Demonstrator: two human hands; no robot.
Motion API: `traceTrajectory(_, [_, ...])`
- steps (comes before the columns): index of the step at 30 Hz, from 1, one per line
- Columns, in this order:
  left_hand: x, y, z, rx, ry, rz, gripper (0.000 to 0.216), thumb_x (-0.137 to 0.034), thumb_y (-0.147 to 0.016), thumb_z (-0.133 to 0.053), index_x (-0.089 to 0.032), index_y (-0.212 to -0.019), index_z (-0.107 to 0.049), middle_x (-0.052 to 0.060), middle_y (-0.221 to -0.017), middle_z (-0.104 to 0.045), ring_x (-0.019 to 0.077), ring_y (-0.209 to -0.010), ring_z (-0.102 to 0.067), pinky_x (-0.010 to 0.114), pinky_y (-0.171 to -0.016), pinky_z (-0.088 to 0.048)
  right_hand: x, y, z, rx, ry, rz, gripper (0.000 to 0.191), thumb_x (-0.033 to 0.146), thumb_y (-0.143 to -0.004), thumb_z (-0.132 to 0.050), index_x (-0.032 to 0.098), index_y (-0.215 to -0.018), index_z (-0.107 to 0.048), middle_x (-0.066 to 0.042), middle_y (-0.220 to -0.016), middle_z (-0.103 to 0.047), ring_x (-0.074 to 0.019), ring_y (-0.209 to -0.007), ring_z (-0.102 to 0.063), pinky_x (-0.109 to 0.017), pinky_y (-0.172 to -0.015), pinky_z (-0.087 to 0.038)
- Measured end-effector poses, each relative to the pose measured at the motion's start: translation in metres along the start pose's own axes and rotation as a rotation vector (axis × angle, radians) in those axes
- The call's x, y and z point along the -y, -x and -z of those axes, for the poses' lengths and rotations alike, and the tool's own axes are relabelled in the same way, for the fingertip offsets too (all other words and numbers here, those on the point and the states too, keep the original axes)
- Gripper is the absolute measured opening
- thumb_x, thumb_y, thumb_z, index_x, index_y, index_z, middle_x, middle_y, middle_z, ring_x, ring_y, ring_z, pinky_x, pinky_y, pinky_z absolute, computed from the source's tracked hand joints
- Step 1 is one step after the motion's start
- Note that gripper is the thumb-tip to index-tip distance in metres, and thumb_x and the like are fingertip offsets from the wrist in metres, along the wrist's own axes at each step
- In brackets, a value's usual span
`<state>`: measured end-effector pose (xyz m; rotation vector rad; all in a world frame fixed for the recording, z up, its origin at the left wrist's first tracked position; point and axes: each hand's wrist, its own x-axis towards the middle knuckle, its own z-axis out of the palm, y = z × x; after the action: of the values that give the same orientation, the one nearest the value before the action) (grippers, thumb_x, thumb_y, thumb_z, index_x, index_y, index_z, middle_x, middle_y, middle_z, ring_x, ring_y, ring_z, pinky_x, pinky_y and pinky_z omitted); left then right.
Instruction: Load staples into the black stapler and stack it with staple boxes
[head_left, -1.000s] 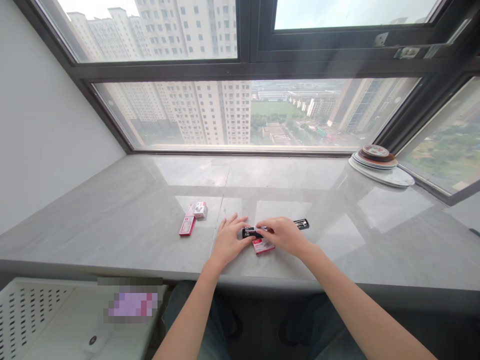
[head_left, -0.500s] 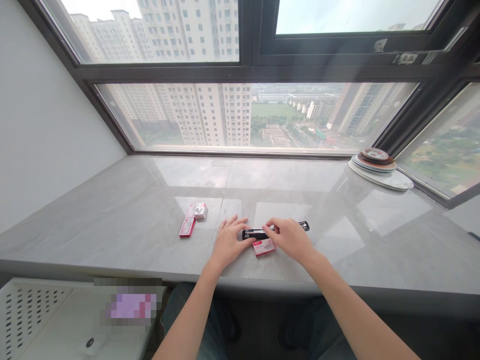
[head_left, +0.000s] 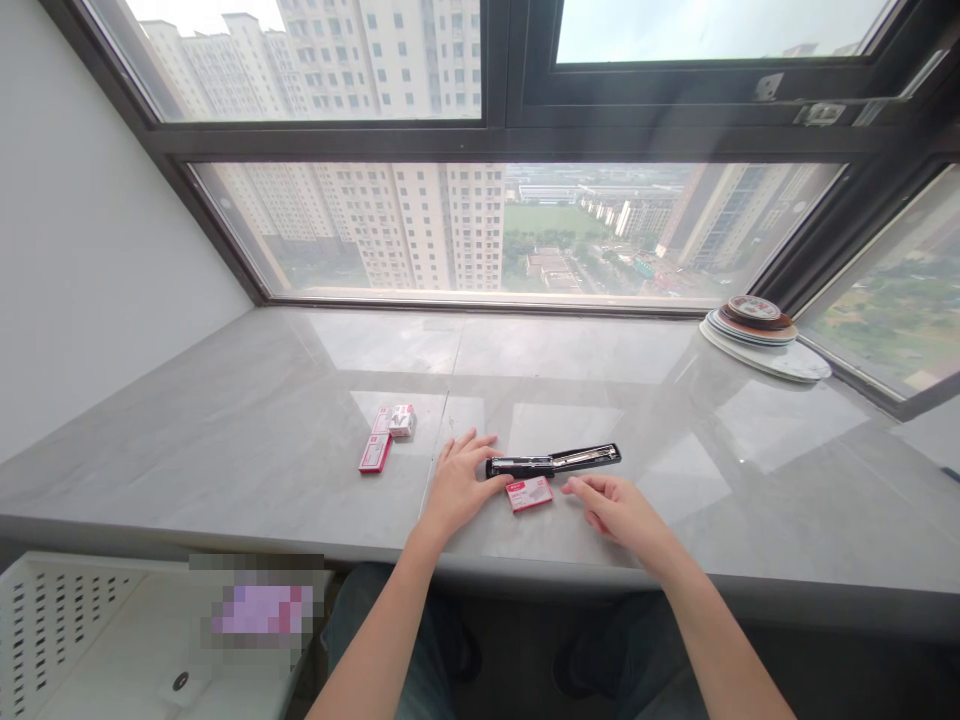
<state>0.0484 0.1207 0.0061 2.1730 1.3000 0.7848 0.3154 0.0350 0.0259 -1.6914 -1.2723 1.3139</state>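
Note:
A black stapler (head_left: 553, 462) lies flat and swung open on the grey stone sill (head_left: 225, 440), its metal rail pointing right. My left hand (head_left: 459, 483) rests on the sill with fingers spread, thumb tip touching the stapler's left end. A small red and white staple box (head_left: 529, 494) sits just in front of the stapler. My right hand (head_left: 619, 506) hovers to the right of that box, fingers loosely stretched toward it, holding nothing.
Two more red and white staple boxes (head_left: 375, 452) (head_left: 400, 420) lie to the left. A stack of round plates (head_left: 761, 335) sits at the far right corner by the window. A white perforated panel (head_left: 90, 630) lies below the sill at left.
My right hand has come off the stapler and drawn back toward me and to the right. The open stapler's whole rail now shows. The left hand has stayed put.

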Motion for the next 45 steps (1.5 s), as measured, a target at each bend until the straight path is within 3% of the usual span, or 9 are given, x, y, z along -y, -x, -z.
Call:
traceTrajectory(2, [0.000, -0.001, 0.000, 0.004, 0.002, 0.002, 0.021, -0.048, -0.089, -0.073, -0.037, -0.107, -0.072, -0.008, -0.150, -0.058, 0.0249, -0.153, -0.034, 0.049, -0.129, -0.014, -0.009, 0.000, 0.022, -0.018, -0.082, -0.064, 0.059, 0.068, -0.089, -0.062, 0.018, -0.119, -0.066, 0.006, -0.056, -0.050, -0.0074, -0.041, -0.029, -0.023, -0.043, -0.018])
traceTrajectory(7, [0.000, -0.002, 0.000, 0.005, -0.012, 0.001, 0.023, -0.047, -0.088, -0.074, -0.036, -0.108, -0.073, -0.006, -0.150, -0.058, 0.0280, -0.152, -0.035, 0.053, -0.128, -0.016, 0.012, -0.018, 0.043, -0.070, -0.202, 0.206, 0.070, 0.067, -0.081, -0.073, 0.023, -0.133, -0.060, 0.001, -0.074, -0.060, -0.0089, -0.050, -0.039, -0.024, -0.045, -0.028])
traceTrajectory(14, [0.000, -0.003, 0.000, 0.002, -0.032, -0.008, 0.023, -0.047, -0.088, -0.074, -0.037, -0.109, -0.074, -0.005, -0.149, -0.058, 0.0282, -0.151, -0.036, 0.053, -0.127, -0.018, 0.068, -0.049, 0.008, 0.015, 0.185, 0.504, 0.044, 0.061, -0.083, -0.073, 0.019, -0.098, -0.072, 0.004, -0.064, -0.049, -0.0125, -0.061, -0.041, -0.027, -0.056, -0.033])
traceTrajectory(20, [-0.002, -0.002, 0.001, 0.012, -0.037, -0.023, 0.031, -0.045, -0.090, -0.072, -0.039, -0.121, -0.071, -0.005, -0.149, -0.058, 0.0280, -0.152, -0.035, 0.052, -0.127, -0.018, 0.082, -0.057, -0.030, 0.096, 0.532, 0.608, 0.018, 0.036, -0.088, -0.069, 0.020, -0.097, -0.073, 0.006, -0.061, -0.051, -0.0117, -0.059, -0.046, -0.025, -0.057, -0.029])
traceTrajectory(24, [-0.003, -0.001, 0.000, 0.012, -0.050, -0.031, 0.035, -0.041, -0.090, -0.070, -0.038, -0.125, -0.069, -0.004, -0.150, -0.058, 0.0285, -0.152, -0.034, 0.052, -0.127, -0.018, 0.084, -0.058, -0.031, 0.169, 0.644, 0.655, 0.017, 0.032, -0.092, -0.063, 0.022, -0.099, -0.074, 0.004, -0.067, -0.058, -0.0120, -0.062, -0.049, -0.025, -0.061, -0.030])
traceTrajectory(30, [-0.018, 0.004, 0.009, -0.053, 0.019, -0.050, 0.068, -0.002, -0.084, -0.043, -0.035, -0.141, -0.057, -0.003, -0.153, -0.054, 0.0206, -0.148, -0.041, 0.047, -0.127, -0.026, 0.054, -0.072, -0.010, -0.151, 0.494, 0.477, 0.039, 0.056, -0.086, -0.070, 0.022, -0.105, -0.074, 0.004, -0.068, -0.053, -0.0140, -0.063, -0.048, -0.025, -0.059, -0.031])
traceTrajectory(33, [-0.039, 0.012, 0.009, 0.102, 0.067, -0.227, 0.079, 0.005, -0.075, -0.038, -0.039, -0.136, -0.062, -0.008, -0.152, -0.055, 0.0181, -0.146, -0.044, 0.043, -0.127, -0.030, 0.031, -0.081, -0.004, -0.188, 0.255, 0.342, 0.055, 0.068, -0.084, -0.066, 0.019, -0.108, -0.072, 0.008, -0.059, -0.037, -0.0125, -0.054, -0.036, -0.025, -0.052, -0.029])
traceTrajectory(37, [-0.058, 0.021, 0.005, 0.384, 0.002, -0.390, 0.078, 0.002, -0.075, -0.046, -0.045, -0.135, -0.063, -0.010, -0.152, -0.055, 0.0246, -0.150, -0.039, 0.052, -0.132, -0.017, 0.013, -0.085, -0.004, -0.219, 0.034, 0.309, 0.065, 0.075, -0.083, -0.065, 0.017, -0.112, -0.072, 0.009, -0.058, -0.031, -0.0115, -0.053, -0.031, -0.024, -0.049, -0.029])
traceTrajectory(45, [-0.016, 0.011, 0.039, 0.255, 0.021, -0.089, 0.072, -0.027, -0.083, -0.070, -0.041, -0.151, -0.050, 0.001, -0.142, -0.060, 0.0286, -0.135, -0.051, 0.043, -0.115, -0.045, 0.002, -0.063, -0.007, -0.103, -0.150, 0.211, 0.065, 0.070, -0.089, -0.061, 0.022, -0.133, -0.066, 0.005, -0.067, -0.048, -0.0110, -0.051, -0.037, -0.023, -0.043, -0.035])
